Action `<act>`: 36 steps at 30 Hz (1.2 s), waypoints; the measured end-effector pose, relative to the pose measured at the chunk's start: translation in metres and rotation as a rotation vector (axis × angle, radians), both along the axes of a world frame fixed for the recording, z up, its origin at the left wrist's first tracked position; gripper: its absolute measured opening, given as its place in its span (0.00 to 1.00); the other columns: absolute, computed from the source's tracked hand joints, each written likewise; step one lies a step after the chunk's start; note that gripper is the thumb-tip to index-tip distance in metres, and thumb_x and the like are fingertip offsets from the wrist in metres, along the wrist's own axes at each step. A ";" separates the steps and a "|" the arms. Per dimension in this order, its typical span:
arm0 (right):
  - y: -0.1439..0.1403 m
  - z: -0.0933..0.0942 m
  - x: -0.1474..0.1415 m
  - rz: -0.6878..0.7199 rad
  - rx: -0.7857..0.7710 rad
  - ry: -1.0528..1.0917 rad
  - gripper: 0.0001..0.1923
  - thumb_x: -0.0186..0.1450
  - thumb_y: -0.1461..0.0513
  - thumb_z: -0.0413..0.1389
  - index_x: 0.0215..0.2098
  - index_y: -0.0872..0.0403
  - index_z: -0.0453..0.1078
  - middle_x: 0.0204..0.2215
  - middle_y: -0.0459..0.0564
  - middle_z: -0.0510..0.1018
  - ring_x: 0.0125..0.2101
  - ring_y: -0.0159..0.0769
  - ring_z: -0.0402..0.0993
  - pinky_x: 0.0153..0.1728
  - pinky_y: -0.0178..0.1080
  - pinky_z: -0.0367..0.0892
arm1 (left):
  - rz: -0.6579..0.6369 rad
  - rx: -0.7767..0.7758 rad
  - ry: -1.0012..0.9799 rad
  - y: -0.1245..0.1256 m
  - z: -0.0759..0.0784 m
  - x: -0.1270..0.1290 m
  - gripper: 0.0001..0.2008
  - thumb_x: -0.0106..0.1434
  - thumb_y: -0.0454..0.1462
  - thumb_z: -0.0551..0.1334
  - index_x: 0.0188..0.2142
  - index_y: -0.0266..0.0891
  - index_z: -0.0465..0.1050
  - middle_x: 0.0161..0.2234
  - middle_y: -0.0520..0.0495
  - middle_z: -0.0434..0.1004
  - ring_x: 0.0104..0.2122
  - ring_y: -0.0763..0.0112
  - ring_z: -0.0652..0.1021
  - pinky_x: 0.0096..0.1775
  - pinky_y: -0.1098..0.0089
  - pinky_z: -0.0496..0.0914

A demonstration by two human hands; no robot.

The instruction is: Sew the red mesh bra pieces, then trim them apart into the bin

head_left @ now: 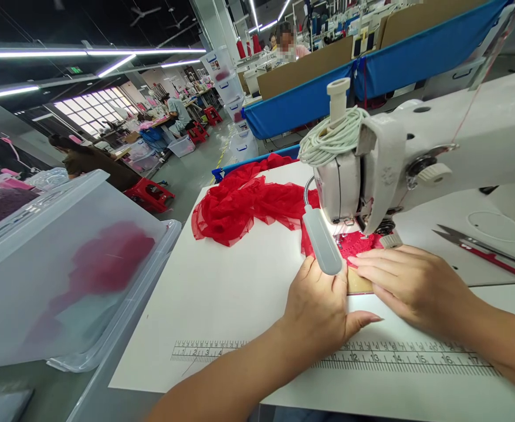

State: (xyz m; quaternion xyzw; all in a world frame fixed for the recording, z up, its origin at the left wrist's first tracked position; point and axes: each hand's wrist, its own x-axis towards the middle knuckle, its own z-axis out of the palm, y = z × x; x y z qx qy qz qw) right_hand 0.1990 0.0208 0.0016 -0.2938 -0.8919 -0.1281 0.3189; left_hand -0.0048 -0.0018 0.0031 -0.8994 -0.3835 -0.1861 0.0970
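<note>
Your left hand [317,305] lies flat on the white sewing table [222,305], fingers together and thumb spread toward the right, gripping nothing; its fingertips reach under the grey oblong lamp head [322,239] on its flexible neck. Your right hand [409,281] also lies flat and open-palmed, fingers extended leftward, pressing on the small piece of red lace fabric [358,242] that sits beneath the head of the white industrial sewing machine [416,152]. The fingertips of both hands appear to meet at the near edge of the lace, though the lamp hides the exact contact. A tan strip shows just under your right fingers.

Behind the lamp, a loose heap of sheer red mesh fabric [244,202] spreads across the far-left part of the table, joined to the lace. A coil of off-white cord [334,140] hangs on the machine's top spindle. Red-handled scissors [481,249] rest on the machine bed to your right. A printed ruler scale [407,354] runs along the table's near edge. A translucent plastic bin [55,264] with red contents stands at your left.
</note>
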 end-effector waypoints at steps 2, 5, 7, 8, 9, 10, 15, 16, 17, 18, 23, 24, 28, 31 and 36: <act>0.000 0.000 0.001 -0.001 -0.003 -0.011 0.16 0.69 0.69 0.46 0.38 0.61 0.77 0.36 0.55 0.84 0.37 0.42 0.80 0.36 0.44 0.69 | -0.003 0.020 0.005 -0.001 0.000 0.000 0.40 0.69 0.59 0.40 0.51 0.26 0.72 0.47 0.31 0.77 0.46 0.53 0.77 0.45 0.57 0.70; -0.001 0.000 0.001 -0.003 -0.002 -0.015 0.17 0.69 0.69 0.46 0.39 0.61 0.77 0.37 0.54 0.84 0.37 0.42 0.80 0.36 0.43 0.70 | 0.001 0.050 -0.004 -0.001 0.001 0.001 0.40 0.69 0.59 0.40 0.51 0.25 0.72 0.47 0.32 0.78 0.45 0.53 0.78 0.46 0.57 0.70; 0.000 0.001 0.000 -0.008 0.004 -0.007 0.17 0.69 0.69 0.45 0.38 0.61 0.77 0.36 0.54 0.85 0.36 0.42 0.80 0.36 0.44 0.70 | 0.006 0.060 -0.006 -0.001 0.001 0.002 0.40 0.69 0.59 0.39 0.51 0.26 0.72 0.47 0.32 0.78 0.45 0.54 0.78 0.46 0.57 0.70; 0.000 0.001 0.000 -0.010 0.009 -0.004 0.17 0.69 0.69 0.45 0.38 0.61 0.77 0.36 0.54 0.85 0.36 0.41 0.80 0.35 0.44 0.70 | 0.009 0.060 -0.005 -0.001 0.001 0.002 0.40 0.69 0.59 0.39 0.51 0.26 0.72 0.47 0.32 0.78 0.45 0.54 0.78 0.45 0.58 0.70; 0.000 0.001 -0.001 -0.010 0.015 -0.002 0.17 0.70 0.69 0.45 0.38 0.61 0.77 0.36 0.54 0.85 0.35 0.41 0.80 0.35 0.43 0.70 | 0.011 0.057 -0.005 -0.001 0.001 0.002 0.40 0.70 0.59 0.39 0.51 0.26 0.72 0.47 0.32 0.78 0.45 0.54 0.78 0.45 0.58 0.70; 0.001 0.002 -0.001 -0.009 0.021 -0.003 0.18 0.70 0.69 0.44 0.38 0.61 0.77 0.36 0.54 0.85 0.35 0.41 0.80 0.34 0.43 0.70 | 0.012 0.053 -0.005 0.000 0.001 0.002 0.39 0.70 0.59 0.40 0.51 0.27 0.72 0.47 0.32 0.78 0.45 0.54 0.78 0.45 0.58 0.70; 0.003 0.004 -0.003 -0.012 0.025 -0.014 0.18 0.70 0.70 0.43 0.39 0.61 0.76 0.36 0.54 0.85 0.35 0.41 0.81 0.31 0.42 0.69 | 0.013 0.040 -0.011 0.003 -0.002 0.000 0.39 0.70 0.58 0.39 0.53 0.27 0.71 0.49 0.33 0.77 0.49 0.53 0.77 0.50 0.56 0.69; 0.004 0.004 -0.003 -0.013 0.020 -0.014 0.18 0.70 0.70 0.43 0.39 0.61 0.76 0.36 0.54 0.85 0.35 0.41 0.81 0.30 0.42 0.69 | 0.016 0.040 -0.009 0.004 -0.003 0.000 0.39 0.70 0.58 0.38 0.54 0.27 0.70 0.50 0.34 0.77 0.49 0.53 0.77 0.51 0.55 0.69; 0.005 0.004 -0.003 -0.014 0.015 -0.012 0.18 0.70 0.70 0.43 0.38 0.61 0.76 0.36 0.54 0.85 0.34 0.41 0.81 0.29 0.42 0.69 | 0.020 0.038 -0.007 0.004 -0.003 0.000 0.39 0.70 0.58 0.38 0.56 0.27 0.69 0.51 0.34 0.77 0.50 0.53 0.76 0.52 0.54 0.68; 0.005 0.003 -0.003 -0.013 0.010 -0.010 0.18 0.69 0.71 0.43 0.38 0.61 0.76 0.36 0.54 0.85 0.33 0.41 0.81 0.29 0.41 0.68 | 0.024 0.035 -0.004 0.005 -0.003 0.000 0.39 0.70 0.58 0.38 0.56 0.27 0.68 0.51 0.34 0.77 0.50 0.53 0.76 0.53 0.54 0.68; 0.008 -0.001 -0.002 -0.028 -0.028 -0.014 0.18 0.66 0.72 0.44 0.37 0.61 0.76 0.37 0.57 0.84 0.31 0.41 0.80 0.26 0.41 0.67 | 0.044 0.038 0.033 0.007 -0.001 -0.001 0.39 0.69 0.59 0.41 0.61 0.28 0.63 0.52 0.33 0.76 0.53 0.51 0.75 0.54 0.53 0.68; 0.009 -0.001 -0.002 -0.034 -0.035 -0.017 0.18 0.65 0.73 0.44 0.36 0.61 0.76 0.37 0.57 0.84 0.31 0.41 0.80 0.26 0.41 0.66 | 0.046 0.040 0.038 0.007 -0.001 -0.001 0.39 0.70 0.59 0.42 0.62 0.28 0.62 0.52 0.33 0.76 0.54 0.51 0.74 0.54 0.52 0.68; 0.010 -0.004 0.000 -0.049 -0.073 -0.033 0.18 0.62 0.74 0.45 0.36 0.57 0.76 0.39 0.55 0.84 0.35 0.43 0.79 0.27 0.42 0.66 | 0.046 0.023 0.035 0.006 -0.002 -0.002 0.38 0.71 0.57 0.42 0.63 0.28 0.60 0.54 0.33 0.74 0.55 0.50 0.73 0.55 0.50 0.67; 0.009 -0.008 0.000 -0.063 -0.126 -0.005 0.18 0.60 0.74 0.46 0.35 0.54 0.75 0.39 0.53 0.83 0.37 0.44 0.79 0.31 0.42 0.66 | 0.044 0.019 0.045 0.007 -0.005 -0.003 0.37 0.70 0.57 0.43 0.62 0.28 0.62 0.55 0.33 0.74 0.54 0.49 0.74 0.55 0.48 0.66; 0.009 -0.010 -0.002 -0.078 -0.138 0.025 0.16 0.61 0.74 0.46 0.33 0.54 0.74 0.40 0.53 0.83 0.37 0.41 0.79 0.32 0.41 0.65 | 0.056 0.023 0.047 0.007 -0.004 -0.004 0.37 0.70 0.57 0.43 0.61 0.27 0.63 0.56 0.32 0.73 0.53 0.49 0.74 0.54 0.48 0.67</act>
